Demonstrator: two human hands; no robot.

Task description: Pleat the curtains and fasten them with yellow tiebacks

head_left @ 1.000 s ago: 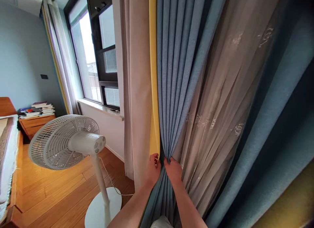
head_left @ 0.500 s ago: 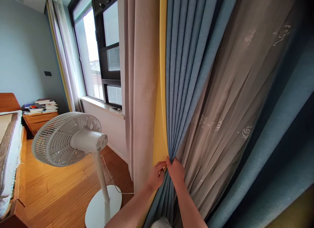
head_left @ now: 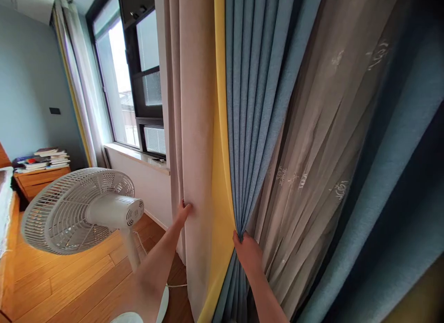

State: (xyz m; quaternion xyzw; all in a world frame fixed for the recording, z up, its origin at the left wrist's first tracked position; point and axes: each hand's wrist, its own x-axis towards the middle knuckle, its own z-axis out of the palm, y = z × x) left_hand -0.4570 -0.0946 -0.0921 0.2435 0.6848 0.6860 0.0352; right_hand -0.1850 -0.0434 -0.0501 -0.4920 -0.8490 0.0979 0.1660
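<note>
My right hand [head_left: 249,254] is closed around the gathered blue curtain [head_left: 256,105], squeezing its pleats into a narrow waist. Below that grip the blue pleats spread out again. A yellow strip [head_left: 222,189] of fabric runs along the left side of the blue pleats. Farther left, my left hand [head_left: 182,214] is at the left folds of the pale pink curtain [head_left: 197,128], thumb in front and fingers partly hidden; it looks closed on the fabric. Right of the blue pleats hangs a sheer grey-brown curtain [head_left: 326,128] with white embroidery.
A white standing fan [head_left: 114,211] is close by my left forearm, its cord [head_left: 177,286] on the wooden floor [head_left: 86,276]. Behind it are a windowsill [head_left: 138,157], a nightstand [head_left: 41,179] with stacked books, and a bed edge [head_left: 9,249]. More blue curtain [head_left: 391,184] hangs at right.
My left hand has left the gathered waist and moved left and up to the pink curtain. My right hand keeps its hold on the blue pleats. The view has shifted slightly right.
</note>
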